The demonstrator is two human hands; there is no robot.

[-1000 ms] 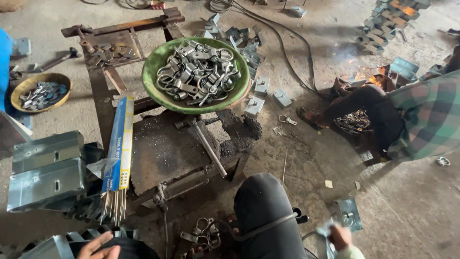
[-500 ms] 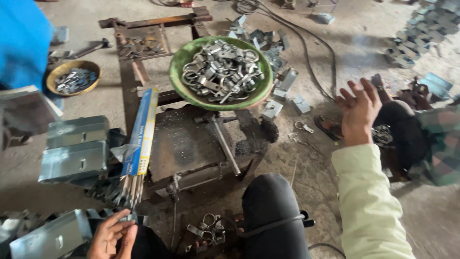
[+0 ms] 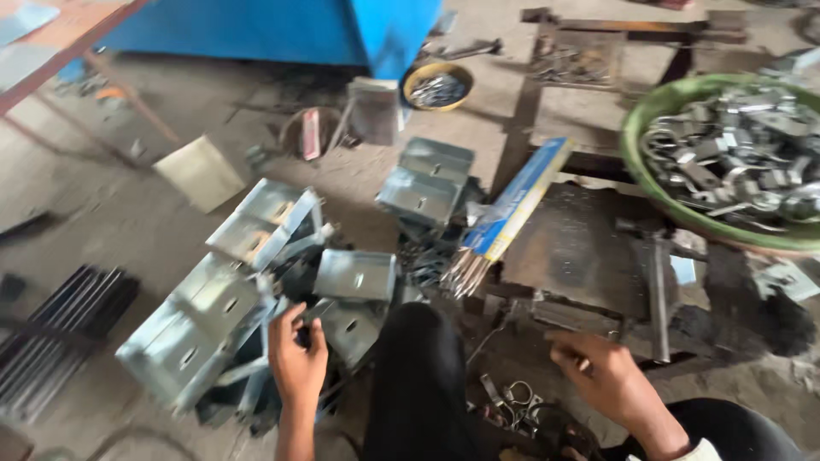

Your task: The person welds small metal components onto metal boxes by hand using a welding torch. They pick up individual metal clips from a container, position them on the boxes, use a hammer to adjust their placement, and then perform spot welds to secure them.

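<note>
My left hand (image 3: pixel 297 360) reaches down to the left of my knee (image 3: pixel 418 376), its fingers closed on the edge of a grey folded sheet-metal bracket (image 3: pixel 346 329) in a heap of such brackets (image 3: pixel 213 316). To the right of the knee, my right hand (image 3: pixel 611 376) rests with curled fingers at the near edge of a dark steel work plate (image 3: pixel 581 256); nothing shows in it. A blue packet of welding rods (image 3: pixel 517 205) leans on the plate's left side, bare rod tips (image 3: pixel 461 273) pointing toward me.
A green bowl (image 3: pixel 636 145) of metal clamps (image 3: pixel 735 154) sits at the right. More brackets (image 3: pixel 427 183), a small yellow bowl (image 3: pixel 437 85) and a blue cabinet (image 3: pixel 342 26) lie beyond. Dark bars (image 3: pixel 60 333) lie far left, metal rings (image 3: pixel 512 397) by my knee.
The view has swung left and closer. My right hand has dropped from mid-air to the plate's near edge. My left hand has moved from the rod tips to the bracket heap.
</note>
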